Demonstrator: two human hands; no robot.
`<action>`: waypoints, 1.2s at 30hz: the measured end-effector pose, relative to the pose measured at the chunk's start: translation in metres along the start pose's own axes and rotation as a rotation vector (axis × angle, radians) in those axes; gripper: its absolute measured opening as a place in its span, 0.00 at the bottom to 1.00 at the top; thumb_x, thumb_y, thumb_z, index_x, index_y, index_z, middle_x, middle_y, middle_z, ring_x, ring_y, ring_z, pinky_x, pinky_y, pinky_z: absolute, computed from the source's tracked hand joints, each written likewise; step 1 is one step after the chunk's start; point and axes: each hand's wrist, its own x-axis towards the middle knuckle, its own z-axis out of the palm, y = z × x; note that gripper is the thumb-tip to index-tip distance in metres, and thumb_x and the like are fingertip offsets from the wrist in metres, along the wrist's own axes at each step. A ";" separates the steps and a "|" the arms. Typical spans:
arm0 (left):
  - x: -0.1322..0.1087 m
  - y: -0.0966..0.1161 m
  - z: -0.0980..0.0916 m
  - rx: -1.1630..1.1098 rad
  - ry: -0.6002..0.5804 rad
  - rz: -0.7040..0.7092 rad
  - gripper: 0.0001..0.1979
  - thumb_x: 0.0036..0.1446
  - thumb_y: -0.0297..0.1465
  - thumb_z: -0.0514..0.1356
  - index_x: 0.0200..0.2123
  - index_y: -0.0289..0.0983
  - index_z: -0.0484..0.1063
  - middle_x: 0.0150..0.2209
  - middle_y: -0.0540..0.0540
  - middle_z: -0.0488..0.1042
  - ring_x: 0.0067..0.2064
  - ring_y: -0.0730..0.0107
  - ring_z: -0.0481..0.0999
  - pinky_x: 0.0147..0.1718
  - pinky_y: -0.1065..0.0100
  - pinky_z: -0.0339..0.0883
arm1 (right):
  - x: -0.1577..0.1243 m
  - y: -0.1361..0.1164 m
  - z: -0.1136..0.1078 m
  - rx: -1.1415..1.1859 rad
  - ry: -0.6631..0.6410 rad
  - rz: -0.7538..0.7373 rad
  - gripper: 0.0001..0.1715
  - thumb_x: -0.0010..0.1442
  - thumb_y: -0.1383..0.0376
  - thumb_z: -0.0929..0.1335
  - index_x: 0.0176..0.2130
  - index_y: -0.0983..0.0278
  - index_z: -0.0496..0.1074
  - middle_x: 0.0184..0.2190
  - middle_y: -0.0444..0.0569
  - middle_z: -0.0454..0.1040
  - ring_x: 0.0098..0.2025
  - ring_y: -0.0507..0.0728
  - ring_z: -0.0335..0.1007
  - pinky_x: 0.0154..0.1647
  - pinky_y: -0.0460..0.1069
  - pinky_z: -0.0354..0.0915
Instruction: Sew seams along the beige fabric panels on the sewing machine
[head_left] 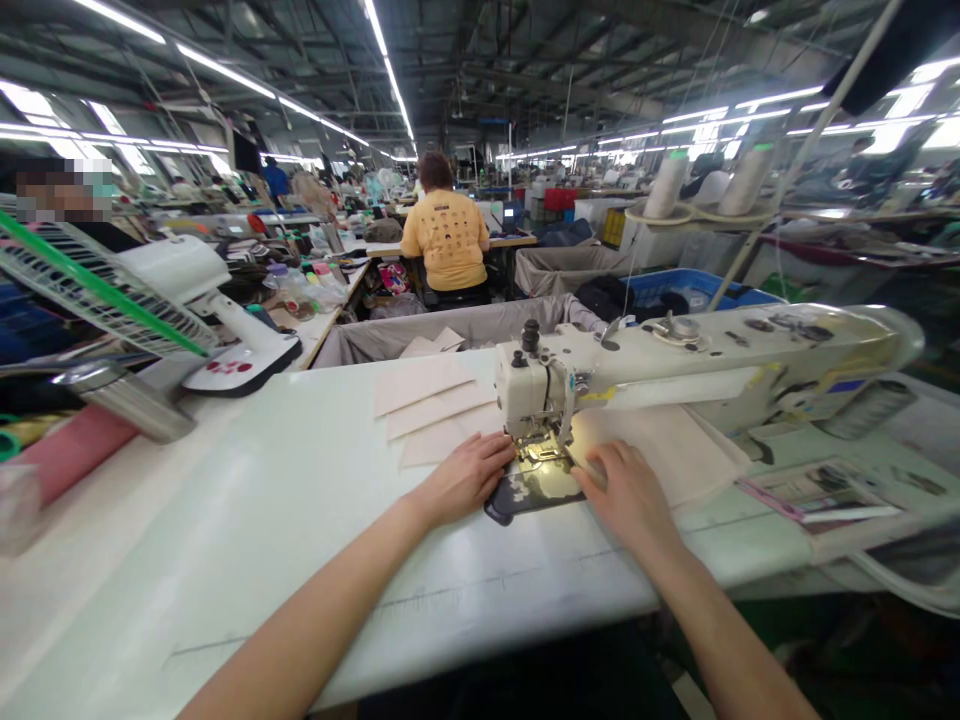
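A white sewing machine (536,385) stands on the pale table, its lamp lighting the metal needle plate (547,452). My left hand (469,475) lies flat just left of the presser foot, fingers outstretched and fingertips at the plate's edge. On the other side, my right hand (626,490) has its thumb and fingers closed on the near-left edge of a beige fabric piece (686,455), which spreads under the machine arm. Several more beige fabric pieces (427,405) lie overlapping behind my left hand. The fabric's edge at the needle is too small to make out.
A white fan (240,350) and steel flask (127,400) stand left. Beyond the table is a grey cloth-lined bin (480,325). Thread cones (667,185) rise behind the machine; a pink-edged tray (825,490) lies right. A person in yellow (446,235) sits ahead.
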 end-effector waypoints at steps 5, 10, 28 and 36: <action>-0.001 0.002 -0.002 -0.003 -0.007 -0.018 0.22 0.68 0.26 0.48 0.63 0.40 0.65 0.65 0.40 0.65 0.65 0.56 0.64 0.66 0.47 0.54 | 0.000 0.003 -0.001 0.064 0.014 -0.006 0.07 0.64 0.62 0.67 0.35 0.61 0.67 0.33 0.50 0.70 0.39 0.62 0.67 0.41 0.55 0.62; -0.001 0.004 -0.001 0.051 -0.037 -0.067 0.23 0.68 0.27 0.48 0.65 0.38 0.63 0.67 0.39 0.63 0.68 0.55 0.61 0.66 0.46 0.52 | 0.000 0.004 0.001 0.120 0.038 0.020 0.13 0.66 0.59 0.65 0.29 0.60 0.65 0.30 0.48 0.68 0.36 0.60 0.65 0.38 0.53 0.60; 0.004 0.006 -0.007 0.315 0.104 -0.533 0.23 0.66 0.40 0.58 0.58 0.32 0.68 0.59 0.29 0.70 0.64 0.42 0.66 0.62 0.41 0.56 | 0.004 0.006 -0.023 0.105 0.063 0.057 0.25 0.71 0.50 0.56 0.32 0.60 0.69 0.27 0.49 0.74 0.31 0.60 0.72 0.33 0.52 0.60; -0.034 0.084 0.006 -0.127 0.139 0.168 0.42 0.64 0.30 0.57 0.72 0.35 0.34 0.65 0.32 0.63 0.67 0.51 0.63 0.63 0.51 0.61 | -0.045 -0.081 -0.044 0.395 -0.395 -0.131 0.13 0.67 0.62 0.63 0.29 0.58 0.69 0.24 0.44 0.75 0.26 0.56 0.72 0.28 0.49 0.59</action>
